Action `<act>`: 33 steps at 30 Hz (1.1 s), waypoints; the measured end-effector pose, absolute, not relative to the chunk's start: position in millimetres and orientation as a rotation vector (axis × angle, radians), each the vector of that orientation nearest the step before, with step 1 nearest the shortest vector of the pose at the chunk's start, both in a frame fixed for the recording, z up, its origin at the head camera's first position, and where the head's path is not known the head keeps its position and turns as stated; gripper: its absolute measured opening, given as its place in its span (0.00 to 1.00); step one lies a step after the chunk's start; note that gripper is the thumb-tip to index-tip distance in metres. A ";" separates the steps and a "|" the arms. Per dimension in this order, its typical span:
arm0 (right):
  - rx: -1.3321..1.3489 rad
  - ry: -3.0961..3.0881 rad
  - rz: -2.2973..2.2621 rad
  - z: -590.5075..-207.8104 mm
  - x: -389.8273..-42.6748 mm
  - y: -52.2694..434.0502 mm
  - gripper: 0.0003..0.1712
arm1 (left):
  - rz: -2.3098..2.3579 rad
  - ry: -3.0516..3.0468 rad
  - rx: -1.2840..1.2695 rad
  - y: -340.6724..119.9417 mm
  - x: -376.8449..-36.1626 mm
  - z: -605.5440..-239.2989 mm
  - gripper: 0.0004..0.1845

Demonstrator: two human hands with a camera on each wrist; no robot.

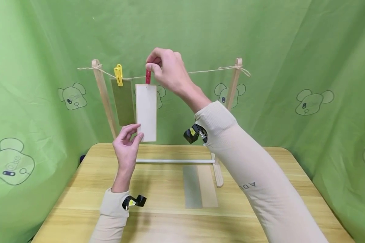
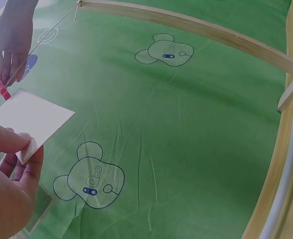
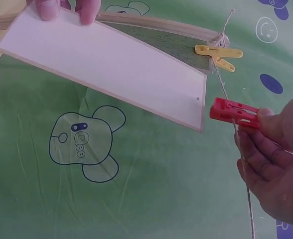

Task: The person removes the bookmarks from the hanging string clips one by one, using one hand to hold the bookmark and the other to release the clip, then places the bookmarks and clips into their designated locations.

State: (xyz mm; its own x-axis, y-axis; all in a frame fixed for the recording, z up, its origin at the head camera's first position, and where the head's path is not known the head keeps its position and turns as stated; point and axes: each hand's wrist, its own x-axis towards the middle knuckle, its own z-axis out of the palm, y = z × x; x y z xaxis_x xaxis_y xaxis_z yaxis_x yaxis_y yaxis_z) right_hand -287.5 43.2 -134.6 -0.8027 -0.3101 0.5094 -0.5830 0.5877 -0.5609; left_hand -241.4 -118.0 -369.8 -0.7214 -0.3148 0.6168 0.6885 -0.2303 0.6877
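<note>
A white card (image 1: 146,113) hangs below the twine line (image 1: 207,71) of a small wooden rack (image 1: 103,94). My left hand (image 1: 128,141) pinches the card's lower left corner between thumb and fingers. My right hand (image 1: 165,69) pinches a red clothespin (image 1: 148,76) on the twine, just above the card's top edge. In the right wrist view the red clothespin (image 3: 233,112) sits on the twine beside the white card (image 3: 111,69), not clamping it. A yellow clothespin (image 1: 118,74) holds an olive green card (image 1: 123,101) to the left. The left wrist view shows the white card (image 2: 32,115) by my fingers (image 2: 9,142).
Two more cards, a grey card (image 1: 192,186) and a tan card (image 1: 207,185), lie flat on the wooden table (image 1: 170,222) inside the rack's base. A white rod (image 1: 176,161) joins the rack's feet. Green cloth with bear prints (image 1: 313,101) surrounds the table.
</note>
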 end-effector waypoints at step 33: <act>0.718 -2.239 1.114 -138.1 -289.0 40.3 0.06 | -2.003 -1.386 -0.424 -123.1 -235.7 -380.7 0.19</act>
